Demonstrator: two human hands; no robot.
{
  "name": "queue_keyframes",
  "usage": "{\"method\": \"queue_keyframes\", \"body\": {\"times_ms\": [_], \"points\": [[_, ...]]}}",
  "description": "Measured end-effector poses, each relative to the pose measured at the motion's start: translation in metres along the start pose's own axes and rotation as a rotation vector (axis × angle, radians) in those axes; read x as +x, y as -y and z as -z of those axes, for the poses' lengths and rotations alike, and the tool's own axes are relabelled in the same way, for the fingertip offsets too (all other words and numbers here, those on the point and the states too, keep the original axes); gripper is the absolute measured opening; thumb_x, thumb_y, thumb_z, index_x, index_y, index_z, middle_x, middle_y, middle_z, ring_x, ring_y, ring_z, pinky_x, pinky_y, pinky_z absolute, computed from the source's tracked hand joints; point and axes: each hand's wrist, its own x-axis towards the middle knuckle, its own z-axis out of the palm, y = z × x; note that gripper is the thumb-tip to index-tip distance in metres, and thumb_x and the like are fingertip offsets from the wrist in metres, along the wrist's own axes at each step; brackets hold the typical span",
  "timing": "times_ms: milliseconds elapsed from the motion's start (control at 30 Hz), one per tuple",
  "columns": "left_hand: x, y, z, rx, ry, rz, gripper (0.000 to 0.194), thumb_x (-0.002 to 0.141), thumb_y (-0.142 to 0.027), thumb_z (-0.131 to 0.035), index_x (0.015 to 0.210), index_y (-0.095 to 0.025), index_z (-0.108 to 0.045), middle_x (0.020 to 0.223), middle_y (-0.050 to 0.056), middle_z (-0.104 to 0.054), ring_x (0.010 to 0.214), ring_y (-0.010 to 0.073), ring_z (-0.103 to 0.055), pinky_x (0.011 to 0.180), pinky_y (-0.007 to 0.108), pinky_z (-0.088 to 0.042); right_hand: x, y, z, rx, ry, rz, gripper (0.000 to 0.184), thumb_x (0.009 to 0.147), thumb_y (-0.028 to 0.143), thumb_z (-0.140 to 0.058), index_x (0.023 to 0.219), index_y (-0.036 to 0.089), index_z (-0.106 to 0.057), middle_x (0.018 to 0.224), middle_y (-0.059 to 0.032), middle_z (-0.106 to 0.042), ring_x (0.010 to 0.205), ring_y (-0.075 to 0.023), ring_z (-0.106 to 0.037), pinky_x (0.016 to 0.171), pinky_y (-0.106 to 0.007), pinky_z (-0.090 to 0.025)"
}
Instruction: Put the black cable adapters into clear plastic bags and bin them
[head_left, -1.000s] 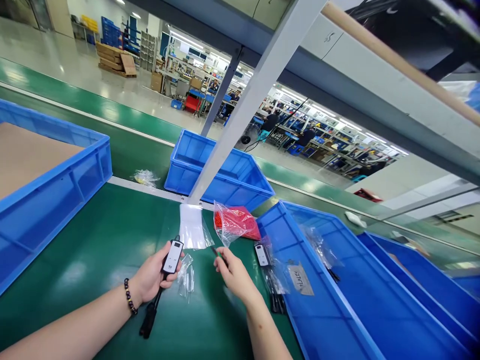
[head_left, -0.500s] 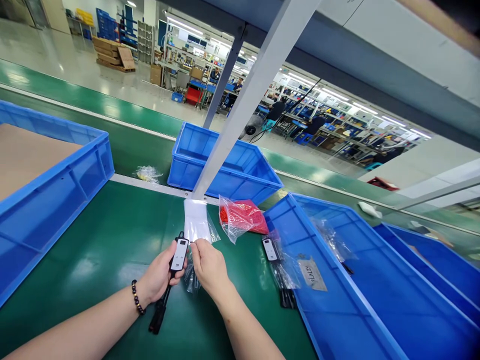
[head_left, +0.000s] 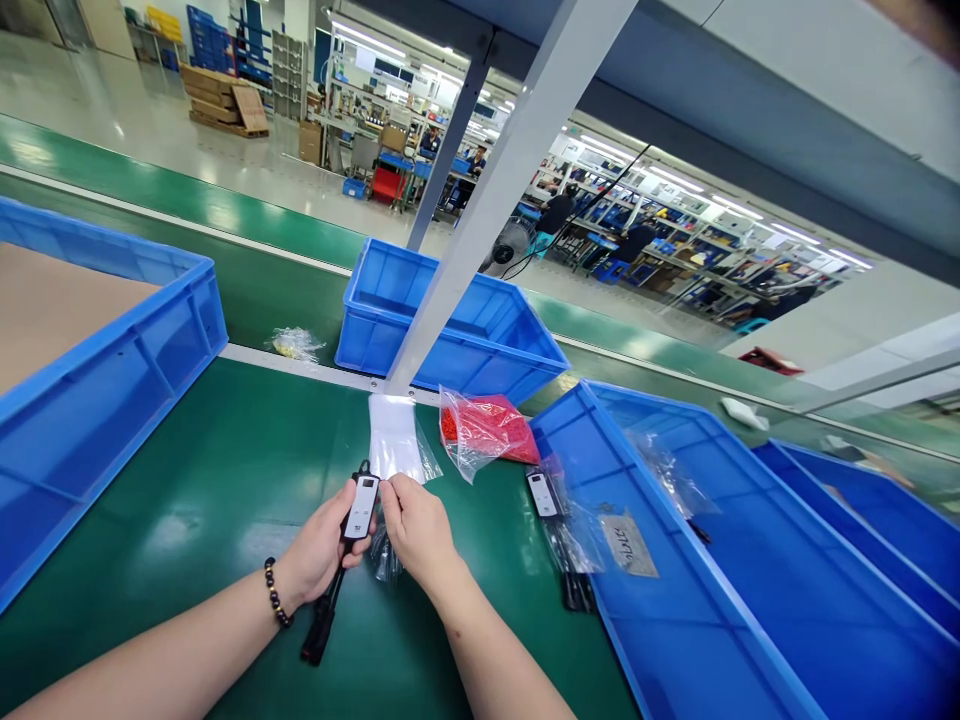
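Observation:
My left hand [head_left: 319, 550] is closed around a small black cable control box [head_left: 362, 507] with a white front and a dark little window. Its black cable ends [head_left: 318, 635] hang below that hand. The fingers of my right hand [head_left: 421, 530] are pinched at the box's upper right edge. A slim dark tool with a green part showed in them earlier; now the fingers hide it. Beneath my right hand lies a crumpled clear bag [head_left: 385, 558], partly covered. A stack of clear plastic bags [head_left: 393, 432] lies just beyond both hands.
A red bag [head_left: 495, 428] with orange-red bits sits beyond my right hand. To its right, a bagged control box [head_left: 543, 495] leans by a long blue bin [head_left: 697, 560]. Other blue bins stand at left [head_left: 112, 400] and back [head_left: 465, 360]. A slanting white post [head_left: 495, 190] rises ahead.
My right hand has moved left to the control box, hiding the slim tool. My left hand keeps hold of the box. Over the last half second both hands stay nearly still.

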Motion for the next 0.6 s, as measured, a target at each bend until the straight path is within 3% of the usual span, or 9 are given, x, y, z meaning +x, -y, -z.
{"method": "queue_keyframes", "body": {"times_ms": [200, 600], "points": [[-0.0002, -0.0007, -0.0006, 0.003, 0.017, -0.009, 0.039, 0.080, -0.053, -0.042, 0.083, -0.015, -0.051, 0.068, 0.002, -0.050, 0.045, 0.0060, -0.038, 0.037, 0.017, -0.022, 0.0018, -0.0018, 0.0010, 0.215, 0.085, -0.079, 0.036, 0.090, 0.035, -0.028, 0.064, 0.019, -0.046, 0.055, 0.0034, -0.046, 0.051, -0.0091, -0.042, 0.050, -0.020, -0.027], [-0.0013, -0.0019, -0.0027, 0.003, 0.016, -0.020, 0.038, 0.080, -0.052, -0.043, 0.084, -0.015, -0.051, 0.068, 0.002, -0.049, 0.046, 0.0062, -0.039, 0.037, 0.017, -0.025, -0.0006, 0.0020, -0.0007, -0.106, -0.038, 0.018, 0.033, 0.091, 0.030, -0.027, 0.070, 0.018, -0.049, 0.064, -0.0011, -0.052, 0.058, -0.0112, -0.048, 0.056, -0.022, -0.029]]}}
